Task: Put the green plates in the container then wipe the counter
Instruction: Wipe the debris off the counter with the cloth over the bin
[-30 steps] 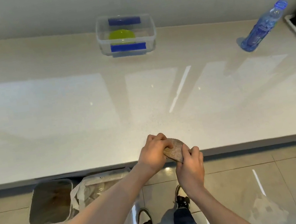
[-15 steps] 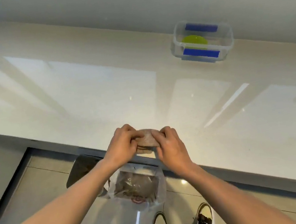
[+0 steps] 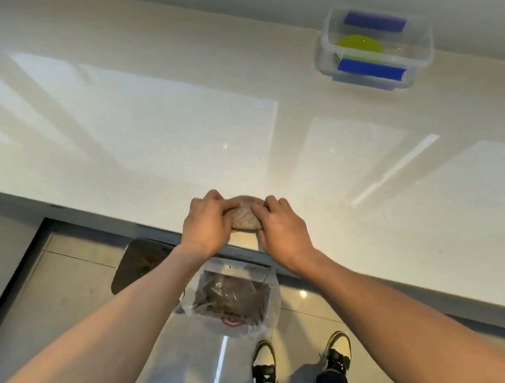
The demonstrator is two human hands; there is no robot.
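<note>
Both hands were at the near edge of the counter (image 3: pixel 170 131), closed round one cloth (image 3: pixel 245 213). Left hand (image 3: pixel 206 227) gripped the cloth's left side, fingers curled over the top. Right hand (image 3: pixel 280 230) gripped its right side, fingertips pressed down onto it. Cloth was brownish-grey w/ a speckled look, bunched into a rounded wad; only the middle strip showed between the hands. Whether the wad sat flat on the counter or just above the edge: could not tell.

Container (image 3: pixel 373 45) stood at the far right of the counter, close to the wall, well apart from the hands. It was clear plastic, rectangular w/ rounded corners, lid off, w/ blue clips on the near and far long sides. Green plates (image 3: pixel 360 45) lay inside it, bright yellow-green, round, seen through the wall and from above. How many were stacked: could not tell.

Counter surface was pale beige stone, glossy, w/ light patches reflected across it.

Below the counter edge a bin w/ a clear plastic liner (image 3: pixel 234 295) stood open on the tiled floor, brownish waste inside. The person's shoes (image 3: pixel 264 365) were beside it.
</note>
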